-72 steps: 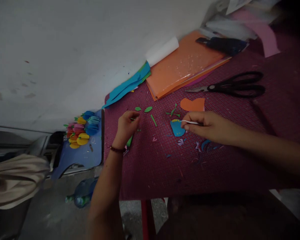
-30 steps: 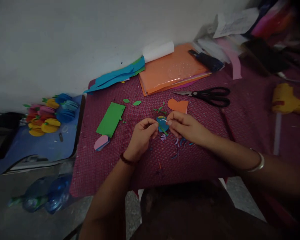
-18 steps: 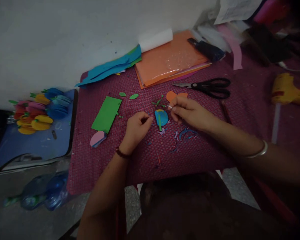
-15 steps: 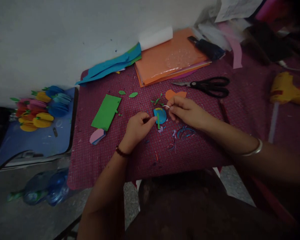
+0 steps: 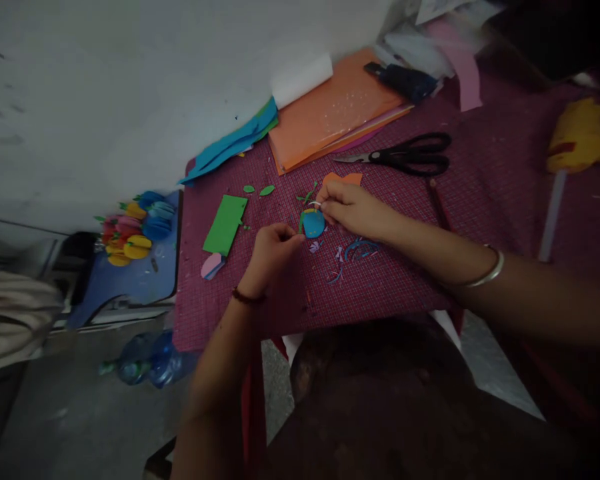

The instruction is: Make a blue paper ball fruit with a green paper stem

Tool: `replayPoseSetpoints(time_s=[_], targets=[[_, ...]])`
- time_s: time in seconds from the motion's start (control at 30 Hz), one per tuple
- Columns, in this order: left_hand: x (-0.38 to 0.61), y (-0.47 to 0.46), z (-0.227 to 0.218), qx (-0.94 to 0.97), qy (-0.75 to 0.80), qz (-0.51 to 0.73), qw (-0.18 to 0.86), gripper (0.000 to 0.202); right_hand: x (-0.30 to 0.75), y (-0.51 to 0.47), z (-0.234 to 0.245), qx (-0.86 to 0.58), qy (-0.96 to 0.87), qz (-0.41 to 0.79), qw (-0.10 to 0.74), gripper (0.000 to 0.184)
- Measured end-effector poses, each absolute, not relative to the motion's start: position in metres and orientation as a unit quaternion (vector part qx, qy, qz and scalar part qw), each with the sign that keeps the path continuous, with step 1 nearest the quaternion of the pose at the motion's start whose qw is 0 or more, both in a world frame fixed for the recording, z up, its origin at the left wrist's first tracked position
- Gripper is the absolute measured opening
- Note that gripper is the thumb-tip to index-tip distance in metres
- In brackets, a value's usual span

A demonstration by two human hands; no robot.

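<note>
Between the fingers of my left hand (image 5: 273, 257) is a narrow green paper strip (image 5: 301, 223), held upright at the left edge of a small blue paper piece (image 5: 314, 225). The blue piece has rounded sides and a touch of yellow at its top; it lies on the table. Just above it, my right hand (image 5: 347, 205) pinches a thin, curved white strip (image 5: 315, 203). An orange paper scrap (image 5: 351, 179) lies partly behind the right hand. Green trimmings (image 5: 307, 195) are close to its fingertips.
Black-handled scissors (image 5: 405, 155) lie beyond my right hand, and a yellow glue gun (image 5: 577, 137) is at right. Left are a green paper rectangle (image 5: 226, 225) and two green leaf shapes (image 5: 267, 191). Orange sheets (image 5: 325, 117) lie behind; colourful paper shapes (image 5: 135, 233) fill a blue board's corner.
The view has swung left. The green strip has gone from in front of the blue piece to its left edge. My right hand has brought the white strip left, over the blue piece's top.
</note>
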State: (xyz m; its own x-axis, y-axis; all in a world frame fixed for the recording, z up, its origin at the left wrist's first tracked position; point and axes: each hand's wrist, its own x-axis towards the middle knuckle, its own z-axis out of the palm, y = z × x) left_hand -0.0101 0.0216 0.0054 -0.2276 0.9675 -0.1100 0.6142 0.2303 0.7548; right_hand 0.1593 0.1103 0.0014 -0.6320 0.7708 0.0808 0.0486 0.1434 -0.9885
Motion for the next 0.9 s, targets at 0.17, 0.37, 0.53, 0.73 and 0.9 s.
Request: replayPoseSetpoints(time_s=[0.17,0.37,0.53,0.73,0.9], targets=[[-0.016,0.013,0.026,0.522,0.702,0.360,0.324,0.028,0.156,0.100,0.005,-0.275,-0.592,0.697,0.299,0.009],[-0.010,0.021,0.020,0.554,0.649,0.327,0.405,0.024,0.154,0.097,0.003,-0.269,-0.570,0.731,0.261,0.017],[-0.010,0.033,0.016,0.571,0.617,0.329,0.430,0.022,0.157,0.103,-0.002,-0.293,-0.498,0.765,0.284,0.026],[-0.005,0.034,0.006,0.543,0.601,0.400,0.428,0.023,0.158,0.102,-0.004,-0.264,-0.464,0.804,0.263,0.023],[0.000,0.029,0.003,0.535,0.592,0.413,0.439,0.020,0.157,0.101,-0.006,-0.268,-0.488,0.785,0.272,0.019]])
